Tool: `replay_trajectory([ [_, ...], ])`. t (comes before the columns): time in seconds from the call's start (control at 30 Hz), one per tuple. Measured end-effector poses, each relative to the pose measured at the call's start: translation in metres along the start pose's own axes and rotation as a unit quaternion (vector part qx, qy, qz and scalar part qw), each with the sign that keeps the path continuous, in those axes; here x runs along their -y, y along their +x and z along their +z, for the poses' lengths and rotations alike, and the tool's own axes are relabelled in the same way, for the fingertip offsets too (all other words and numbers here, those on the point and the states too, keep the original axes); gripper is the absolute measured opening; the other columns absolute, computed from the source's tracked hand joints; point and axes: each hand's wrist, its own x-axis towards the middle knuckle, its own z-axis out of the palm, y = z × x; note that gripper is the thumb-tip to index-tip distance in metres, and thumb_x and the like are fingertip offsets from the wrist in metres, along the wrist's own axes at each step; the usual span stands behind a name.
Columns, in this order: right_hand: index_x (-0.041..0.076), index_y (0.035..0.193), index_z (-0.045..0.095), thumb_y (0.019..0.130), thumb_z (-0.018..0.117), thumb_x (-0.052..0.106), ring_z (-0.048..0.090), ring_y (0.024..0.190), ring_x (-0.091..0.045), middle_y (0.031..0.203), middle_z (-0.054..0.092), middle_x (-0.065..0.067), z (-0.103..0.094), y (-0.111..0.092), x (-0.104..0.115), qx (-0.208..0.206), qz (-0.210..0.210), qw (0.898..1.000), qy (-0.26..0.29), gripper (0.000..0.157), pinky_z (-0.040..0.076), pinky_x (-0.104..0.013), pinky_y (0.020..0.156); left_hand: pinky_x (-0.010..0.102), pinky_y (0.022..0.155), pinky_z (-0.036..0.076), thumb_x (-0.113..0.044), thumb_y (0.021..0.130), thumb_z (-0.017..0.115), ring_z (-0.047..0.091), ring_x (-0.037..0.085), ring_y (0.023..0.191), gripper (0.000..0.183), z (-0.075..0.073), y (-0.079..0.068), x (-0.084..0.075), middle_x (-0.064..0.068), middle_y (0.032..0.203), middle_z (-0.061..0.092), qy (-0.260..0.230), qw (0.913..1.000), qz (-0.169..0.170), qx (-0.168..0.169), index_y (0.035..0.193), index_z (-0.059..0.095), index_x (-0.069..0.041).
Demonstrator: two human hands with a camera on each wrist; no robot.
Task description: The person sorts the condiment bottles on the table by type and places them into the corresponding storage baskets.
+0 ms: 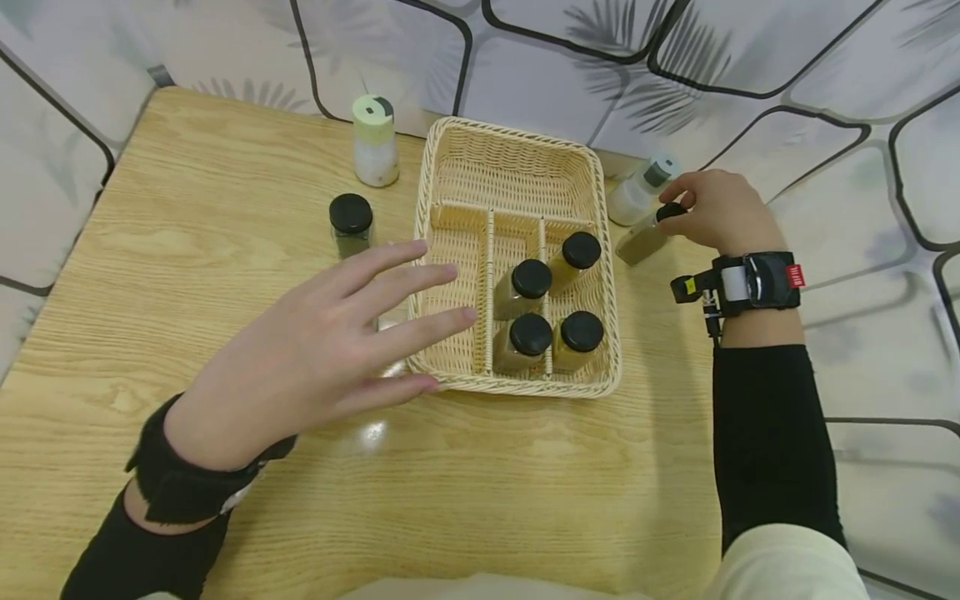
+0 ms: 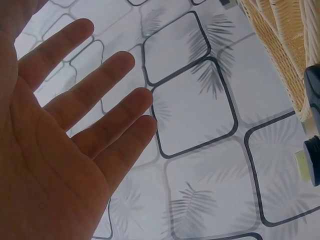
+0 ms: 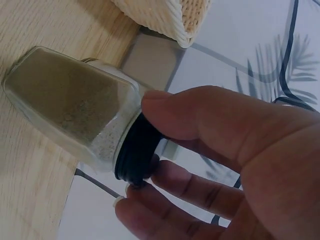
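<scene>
At the right of the head view, my right hand (image 1: 723, 208) pinches the black lid of a glass spice jar (image 1: 639, 242) between thumb and fingers. Brownish-grey powder shows inside this jar (image 3: 70, 95) in the right wrist view; I cannot tell whether its base touches the table. The jar is beside a divided wicker basket (image 1: 613, 333). My left hand (image 1: 315, 342) hovers with spread fingers over the basket's left edge, holding nothing. Several black-lidded jars stand in the basket's two right-hand compartments, among them a brown one (image 1: 531, 279) and a yellowish one (image 1: 577, 333).
Left of the basket stands another black-lidded jar (image 1: 351, 215), partly behind my left hand. A shaker with a pale green cap (image 1: 375, 142) is near the back edge. A second white shaker (image 1: 636, 196) stands just behind the held jar. Patterned wall covering (image 1: 540, 79) borders the wooden table (image 1: 480, 483).
</scene>
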Motion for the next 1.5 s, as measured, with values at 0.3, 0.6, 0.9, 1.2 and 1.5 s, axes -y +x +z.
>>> replay_trajectory([
  [0.3,0.009,0.138,0.057,0.09,0.071,0.036,0.055,0.101,-0.039,0.126,0.058,-0.026,0.012,0.001,-0.003,0.005,0.002,1.0,-0.003,0.057,0.048,-0.052,0.074,0.047,0.117,0.038,-0.039,0.089,0.073,0.047,0.039,0.135,0.053,-0.002,0.0,-0.001,0.017,0.138,0.058,0.002,0.9998,-0.007,0.02,0.136,0.062,-0.016],
  [0.6,0.008,0.137,0.057,0.09,0.07,0.035,0.053,0.101,-0.04,0.128,0.056,-0.027,0.011,0.002,-0.002,-0.002,0.001,1.0,-0.001,0.056,0.047,-0.053,0.075,0.05,0.113,0.043,-0.037,0.088,0.074,0.049,0.039,0.132,0.054,-0.001,0.0,-0.001,0.017,0.137,0.059,0.002,1.0,-0.002,0.002,0.136,0.061,-0.016],
  [0.9,0.009,0.137,0.057,0.092,0.068,0.036,0.053,0.097,-0.039,0.127,0.057,-0.027,0.013,0.003,-0.002,-0.009,0.002,1.0,0.0,0.054,0.047,-0.05,0.072,0.049,0.113,0.042,-0.036,0.086,0.076,0.049,0.04,0.132,0.056,-0.002,-0.001,0.0,0.017,0.137,0.058,-0.003,1.0,-0.003,0.004,0.136,0.062,-0.015],
  [1.2,0.01,0.133,0.061,0.094,0.061,0.041,0.052,0.091,-0.037,0.125,0.058,-0.026,0.02,0.003,-0.001,-0.029,0.0,1.0,0.008,0.05,0.042,-0.043,0.064,0.049,0.113,0.042,-0.034,0.085,0.078,0.049,0.04,0.132,0.056,0.0,-0.001,0.001,0.018,0.136,0.059,-0.007,1.0,0.0,0.003,0.135,0.062,-0.015],
  [1.5,0.009,0.128,0.063,0.093,0.06,0.034,0.052,0.087,-0.035,0.12,0.061,-0.024,0.021,0.001,0.002,-0.04,-0.005,0.999,0.017,0.043,0.041,-0.041,0.061,0.05,0.112,0.043,-0.037,0.088,0.074,0.05,0.039,0.131,0.053,0.002,0.0,0.003,0.018,0.136,0.059,-0.008,1.0,0.002,-0.003,0.134,0.063,-0.015],
])
